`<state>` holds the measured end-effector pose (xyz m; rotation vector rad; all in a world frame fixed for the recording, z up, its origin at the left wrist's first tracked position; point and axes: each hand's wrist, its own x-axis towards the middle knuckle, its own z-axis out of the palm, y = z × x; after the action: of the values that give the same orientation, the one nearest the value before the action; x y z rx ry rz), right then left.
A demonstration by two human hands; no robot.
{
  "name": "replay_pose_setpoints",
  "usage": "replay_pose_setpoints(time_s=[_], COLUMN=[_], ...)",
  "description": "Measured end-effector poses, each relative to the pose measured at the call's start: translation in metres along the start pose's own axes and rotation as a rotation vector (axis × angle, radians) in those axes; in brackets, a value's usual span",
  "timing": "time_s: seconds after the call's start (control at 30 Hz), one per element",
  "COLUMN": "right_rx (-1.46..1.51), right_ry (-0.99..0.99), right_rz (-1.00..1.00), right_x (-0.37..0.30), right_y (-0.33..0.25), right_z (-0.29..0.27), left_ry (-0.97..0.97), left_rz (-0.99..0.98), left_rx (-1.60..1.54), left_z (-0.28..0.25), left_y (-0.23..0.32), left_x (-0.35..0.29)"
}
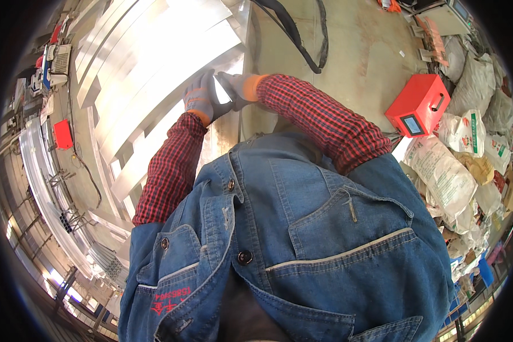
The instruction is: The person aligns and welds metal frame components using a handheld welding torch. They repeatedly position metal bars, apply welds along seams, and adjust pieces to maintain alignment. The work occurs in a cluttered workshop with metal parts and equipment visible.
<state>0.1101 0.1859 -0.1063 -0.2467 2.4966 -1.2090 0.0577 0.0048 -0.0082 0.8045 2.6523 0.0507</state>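
Both hands wear grey work gloves with orange cuffs and meet at the near end of a stack of shiny metal bars (148, 62). A bright, pale end of a metal bar (221, 91) shows between them. My left hand (200, 97) is closed on its left side, fingers pointing away from me. From the right, my right hand (238, 89) closes round the same end, its fingers curled and partly hidden. Glare washes out much of the bars' surface, so their exact shape is hard to tell.
A red box with a small screen (419, 106) stands on the right, beside piled white sacks (442, 171). A black hose (296, 37) loops over the floor ahead. Long metal profiles (45, 176) lie at left, near a smaller red box (62, 134).
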Motion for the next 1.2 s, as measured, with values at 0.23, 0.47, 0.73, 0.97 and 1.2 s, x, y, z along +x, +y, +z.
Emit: replay_pose_setpoints(time_s=[0.23, 0.47, 0.73, 0.97, 1.2], right_rx=[0.105, 0.566, 0.608, 0.782, 0.698], right_ry=[-0.087, 0.286, 0.404, 0.339, 0.293], right_rz=[0.179, 0.422, 0.354, 0.538, 0.472], right_x=[-0.035, -0.076, -0.068, -0.059, -0.079], right_y=[0.022, 0.034, 0.041, 0.037, 0.013], right_z=[-0.009, 0.030, 0.070, 0.093, 0.064], left_ry=[-0.044, -0.127, -0.200, -0.174, -0.184], left_rz=[-0.003, -0.005, 0.086, 0.108, 0.094], left_rx=[0.043, 0.083, 0.005, 0.014, 0.015], left_z=[-0.001, -0.014, -0.027, -0.026, -0.028], left_y=[-0.002, -0.001, -0.010, -0.015, -0.012], left_x=[0.000, -0.001, 0.004, 0.007, 0.006])
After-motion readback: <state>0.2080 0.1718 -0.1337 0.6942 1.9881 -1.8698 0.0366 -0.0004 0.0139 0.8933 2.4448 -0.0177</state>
